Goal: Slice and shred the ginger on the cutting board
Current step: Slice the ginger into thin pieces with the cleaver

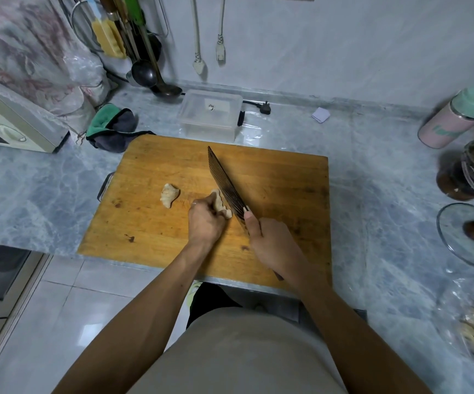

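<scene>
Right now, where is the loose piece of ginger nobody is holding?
The loose ginger piece lies on the cutting board, left of centre, just left of the left hand gripping the other piece.

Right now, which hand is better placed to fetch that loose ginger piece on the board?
Left. The left hand sits nearer the loose ginger piece, holding only the other ginger; the right hand grips the knife.

The light is dim, cool and even, with a bluish cast over the grey marbled stone desk. Shadows are soft and faint. Pale glare lies on the glossy white floor tiles at 8 o'clock and on the round clear glass lid at 3 o'clock. Wide-angle distortion bends the desk edges and wall lines toward the corners. Detail softens at the frame's margins, most at 4 o'clock.
</scene>
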The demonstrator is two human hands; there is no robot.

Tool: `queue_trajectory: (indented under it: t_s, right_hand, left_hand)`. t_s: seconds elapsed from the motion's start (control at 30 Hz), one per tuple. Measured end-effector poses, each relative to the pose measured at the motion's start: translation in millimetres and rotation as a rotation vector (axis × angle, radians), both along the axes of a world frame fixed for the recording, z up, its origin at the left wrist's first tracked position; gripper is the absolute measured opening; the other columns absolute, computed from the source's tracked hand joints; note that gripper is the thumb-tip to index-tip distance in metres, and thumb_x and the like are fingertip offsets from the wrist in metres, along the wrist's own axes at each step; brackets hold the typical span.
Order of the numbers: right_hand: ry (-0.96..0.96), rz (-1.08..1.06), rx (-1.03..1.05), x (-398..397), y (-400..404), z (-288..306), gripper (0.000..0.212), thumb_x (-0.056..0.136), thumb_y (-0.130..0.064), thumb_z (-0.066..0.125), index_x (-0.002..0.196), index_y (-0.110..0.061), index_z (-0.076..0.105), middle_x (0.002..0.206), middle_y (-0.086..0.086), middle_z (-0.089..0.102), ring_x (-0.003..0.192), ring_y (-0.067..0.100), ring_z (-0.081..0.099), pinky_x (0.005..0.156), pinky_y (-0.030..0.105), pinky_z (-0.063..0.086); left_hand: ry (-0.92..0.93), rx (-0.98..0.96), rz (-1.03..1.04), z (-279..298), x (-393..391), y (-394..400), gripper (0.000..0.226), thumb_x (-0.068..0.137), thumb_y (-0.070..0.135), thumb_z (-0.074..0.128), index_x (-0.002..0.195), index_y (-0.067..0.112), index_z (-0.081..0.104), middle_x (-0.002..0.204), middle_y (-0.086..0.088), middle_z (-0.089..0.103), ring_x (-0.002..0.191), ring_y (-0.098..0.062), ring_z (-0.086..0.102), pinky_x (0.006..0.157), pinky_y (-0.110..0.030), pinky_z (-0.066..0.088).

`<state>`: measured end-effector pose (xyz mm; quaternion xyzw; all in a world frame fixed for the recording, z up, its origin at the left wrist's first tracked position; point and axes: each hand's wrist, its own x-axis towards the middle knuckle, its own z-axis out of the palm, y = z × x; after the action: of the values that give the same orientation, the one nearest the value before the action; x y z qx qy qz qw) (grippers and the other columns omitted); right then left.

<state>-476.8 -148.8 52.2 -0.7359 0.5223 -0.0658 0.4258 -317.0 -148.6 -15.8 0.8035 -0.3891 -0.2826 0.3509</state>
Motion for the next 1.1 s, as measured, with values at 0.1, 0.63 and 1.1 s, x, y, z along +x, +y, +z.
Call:
queue_trajectory:
  t_s: [0.1, 0.63, 1.1]
  right_hand:
    - [0.006, 0.007, 0.011, 0, 1, -1, 0.063, 0.109, -0.047, 0.021, 0.061, -0.015, 0.046, 0.053, -0.001, 0.044, 0.046, 0.01, 0.042, 0.05, 0.025, 0.033]
    - [-0.006, -0.024, 0.055, 6, 8, -6, 0.071, 0.107, -0.052, 0.019, 0.079, -0.003, 0.063, 0.084, 0.015, 0.072, 0.071, 0.026, 0.067, 0.071, 0.048, 0.059]
    - [-0.032, -0.075, 0.099, 16, -11, 8, 0.068, 0.107, -0.053, 0.02, 0.067, -0.011, 0.054, 0.055, 0.003, 0.054, 0.046, 0.017, 0.057, 0.052, 0.036, 0.055]
  left_hand:
    - [-0.001, 0.006, -0.004, -3, 2, -1, 0.049, 0.086, -0.002, 0.063, 0.135, 0.001, 0.056, 0.118, -0.013, 0.068, 0.102, -0.011, 0.06, 0.076, 0.0, 0.037]
    - [-0.045, 0.021, 0.004, -10, 2, -3, 0.048, 0.087, 0.003, 0.065, 0.135, 0.003, 0.057, 0.109, -0.012, 0.068, 0.092, -0.016, 0.066, 0.073, -0.01, 0.042]
    - [0.021, -0.046, 0.112, -9, 3, -2, 0.041, 0.087, 0.001, 0.068, 0.128, 0.002, 0.063, 0.094, -0.002, 0.062, 0.089, -0.013, 0.059, 0.077, -0.007, 0.037]
